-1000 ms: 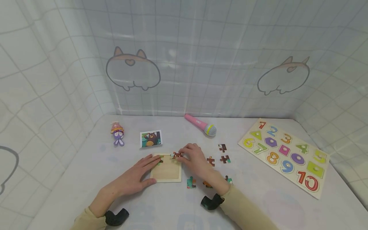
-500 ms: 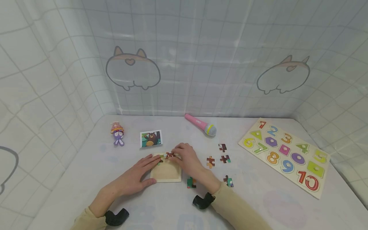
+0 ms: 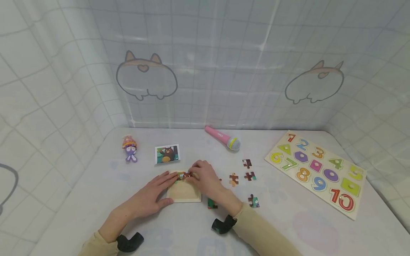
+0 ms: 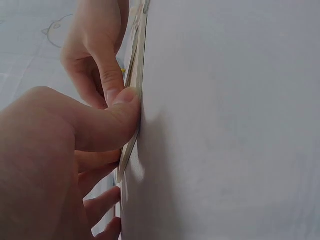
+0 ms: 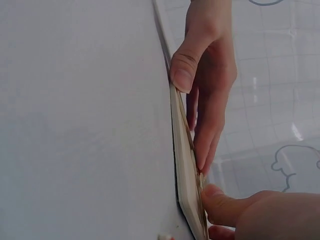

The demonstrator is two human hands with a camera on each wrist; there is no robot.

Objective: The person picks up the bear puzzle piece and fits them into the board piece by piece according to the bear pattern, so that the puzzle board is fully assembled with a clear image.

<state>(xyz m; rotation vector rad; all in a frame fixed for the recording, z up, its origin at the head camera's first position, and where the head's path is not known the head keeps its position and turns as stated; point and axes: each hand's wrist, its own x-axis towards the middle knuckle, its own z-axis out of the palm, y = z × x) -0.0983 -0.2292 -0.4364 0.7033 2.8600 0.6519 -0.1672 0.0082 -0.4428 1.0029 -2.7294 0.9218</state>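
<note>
A shallow wooden puzzle tray (image 3: 184,193) lies before me. My left hand (image 3: 155,195) rests at its left side, fingers fairly straight on the upper left corner and thumb at the edge. Under those fingertips a puzzle piece (image 3: 179,177) sits in the corner, partly covered. My right hand (image 3: 206,180) pinches a brown puzzle piece (image 3: 187,175) with part of a bear's face, inside the top of the tray beside the first piece. In the right wrist view the tray (image 5: 184,172) appears edge-on between both hands. Whether the two pieces interlock is hard to tell.
Loose puzzle pieces lie right of the tray, among them a brown one (image 3: 234,179) and a green one (image 3: 254,201). Behind stand a bear picture card (image 3: 167,154), a pink toy microphone (image 3: 222,138) and a purple doll (image 3: 130,149). A number board (image 3: 315,174) lies far right.
My right hand has moved left with the brown puzzle piece, bringing it down into the tray's top beside the corner piece. The left hand has stayed in place.
</note>
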